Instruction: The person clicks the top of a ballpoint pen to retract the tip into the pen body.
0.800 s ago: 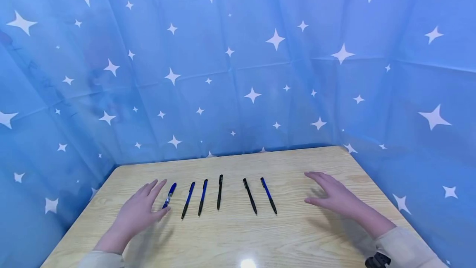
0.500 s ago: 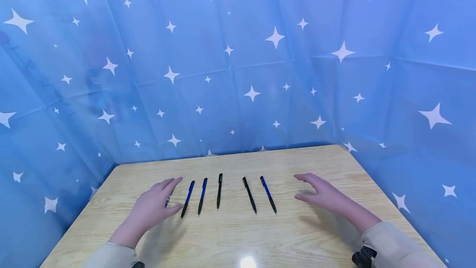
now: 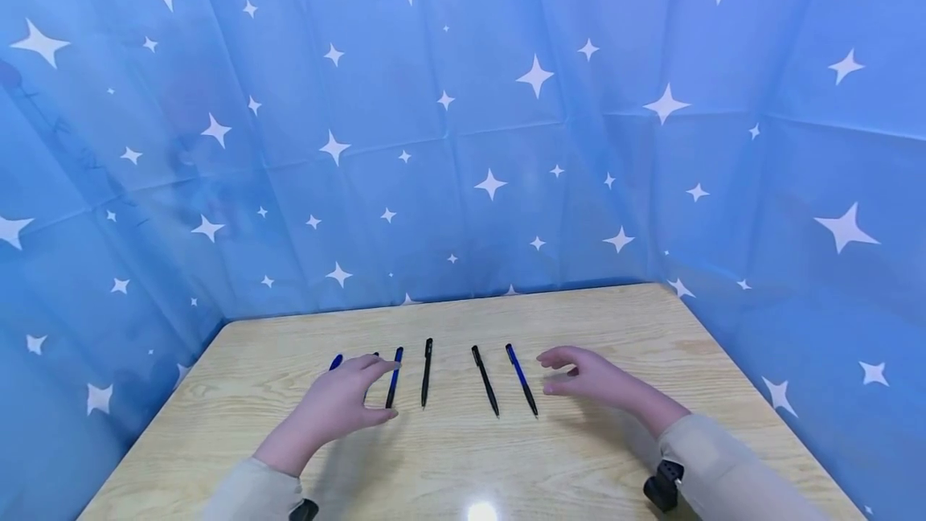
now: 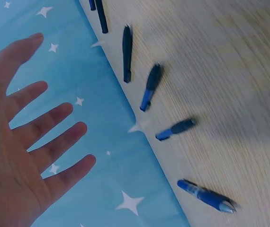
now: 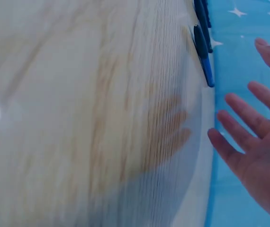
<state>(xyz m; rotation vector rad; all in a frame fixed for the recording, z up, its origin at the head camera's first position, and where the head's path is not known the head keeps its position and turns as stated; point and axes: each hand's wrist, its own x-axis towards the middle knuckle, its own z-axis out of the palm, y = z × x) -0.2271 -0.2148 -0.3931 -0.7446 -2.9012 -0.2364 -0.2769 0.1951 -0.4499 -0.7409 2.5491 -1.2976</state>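
Pale wood grain streaks the worktop (image 3: pixel 579 457), glossy enough to throw back a bright glare spot (image 3: pixel 481 512) low in my head view. Behind it hangs a thin blue curtain (image 3: pixel 405 71), creased with folds and printed with white four-pointed stars. I count six slim, straight pens in a loose row on the wood. From the person's left they run: a patterned blue pen (image 4: pixel 206 195) with a silvery tip, a blue pen with a dark grip (image 4: pixel 175 129), its near twin (image 3: pixel 394 376), an all-black pen (image 3: pixel 426 374), a second all-black pen (image 3: pixel 485 380) and a slanted blue-and-black pen (image 3: pixel 522 380).

I have the left hand (image 3: pixel 336 404) above the left end of the row, partly covering the first pens in my head view. Its fingers are well spread, thumb wide of the rest, and the left wrist view shows nothing in its grasp. The right hand (image 3: pixel 596 380) hovers just right of the last pen, fingers lightly bent and parted, likewise holding nothing. Soft beige sleeves (image 3: pixel 731 469) cover both forearms.
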